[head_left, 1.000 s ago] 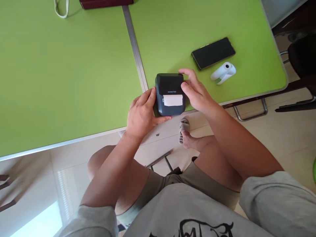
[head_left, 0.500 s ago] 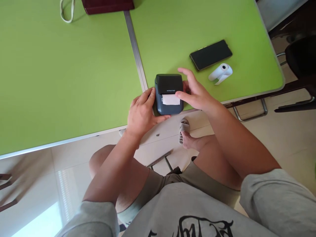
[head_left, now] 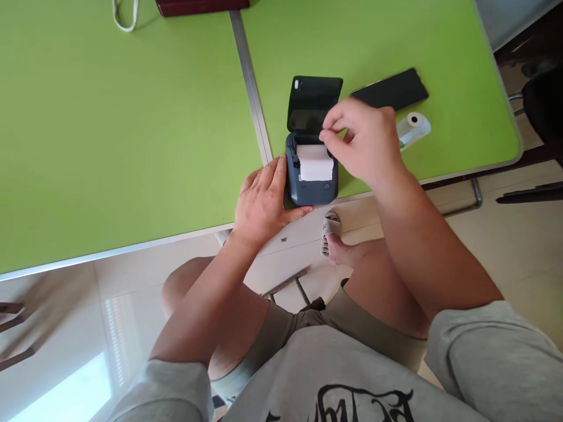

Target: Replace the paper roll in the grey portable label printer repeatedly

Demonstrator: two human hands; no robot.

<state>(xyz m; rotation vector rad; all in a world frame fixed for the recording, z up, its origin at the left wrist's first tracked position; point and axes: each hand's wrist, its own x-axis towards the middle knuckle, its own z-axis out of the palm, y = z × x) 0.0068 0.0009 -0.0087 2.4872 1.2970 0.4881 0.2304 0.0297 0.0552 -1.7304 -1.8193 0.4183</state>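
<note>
A small dark grey printer (head_left: 310, 186) sits at the near edge of the green table (head_left: 132, 146). Its lid (head_left: 314, 103) stands swung up and back, and a white paper strip (head_left: 315, 163) shows in the opened bay. My left hand (head_left: 263, 201) grips the printer's left side, thumb along its front. My right hand (head_left: 366, 140) hovers over the right side of the bay with thumb and fingers pinched near the lid's edge; whether they hold anything is hidden.
A black phone (head_left: 396, 88) lies behind my right hand, a white paper roll (head_left: 412, 126) beside it. A dark red case (head_left: 200, 6) and a white cord (head_left: 124, 16) lie at the far edge. A metal seam (head_left: 250, 82) divides the tabletops. A chair (head_left: 541, 99) stands right.
The printer's lid has swung up from closed to open. My right hand rose from the printer's right side to the lid edge and pinched. The left hand stayed gripping the printer.
</note>
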